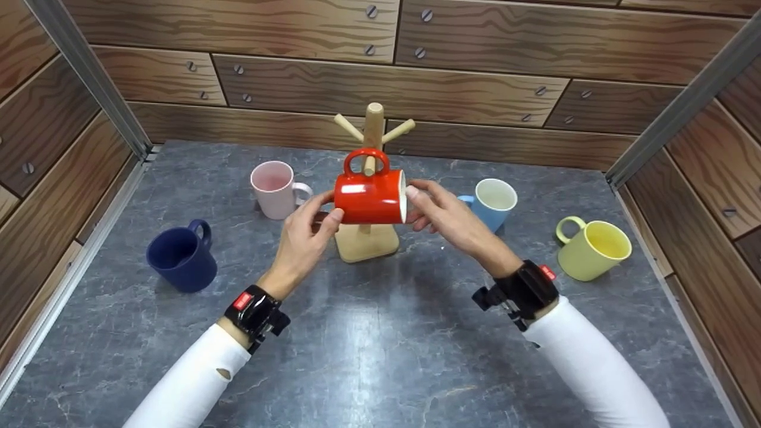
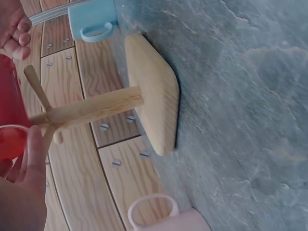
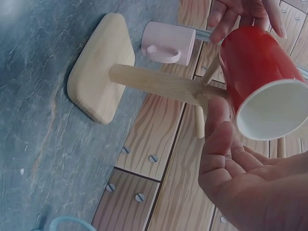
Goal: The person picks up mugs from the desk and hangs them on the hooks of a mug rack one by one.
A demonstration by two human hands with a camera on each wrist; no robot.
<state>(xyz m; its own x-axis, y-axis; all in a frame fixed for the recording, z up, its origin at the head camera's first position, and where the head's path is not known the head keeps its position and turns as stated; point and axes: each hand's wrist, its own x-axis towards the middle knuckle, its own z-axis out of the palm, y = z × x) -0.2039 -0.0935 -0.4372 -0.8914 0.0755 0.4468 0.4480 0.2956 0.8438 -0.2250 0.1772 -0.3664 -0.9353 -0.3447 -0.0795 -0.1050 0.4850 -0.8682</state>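
A red mug (image 1: pixel 364 199) with a white inside lies sideways at the wooden mug tree (image 1: pixel 373 123), its handle uppermost. The handle loop surrounds the tip of the front peg (image 1: pixel 370 166) in the head view. My left hand (image 1: pixel 302 236) holds the mug's bottom end, thumb in front and fingers behind. At the rim end is my right hand (image 1: pixel 453 219), its thumb tip close by the rim and its fingers loosely bent. Seen from the right wrist, the mug's white mouth (image 3: pixel 274 110) faces the camera, with the right fingertips beside its wall.
A pink mug (image 1: pixel 275 190) and a dark blue mug (image 1: pixel 183 261) stand on the left. To the right are a light blue mug (image 1: pixel 492 202) and a yellow-green mug (image 1: pixel 591 252). Wood-patterned walls (image 1: pixel 309 83) enclose the grey tabletop (image 1: pixel 380 356).
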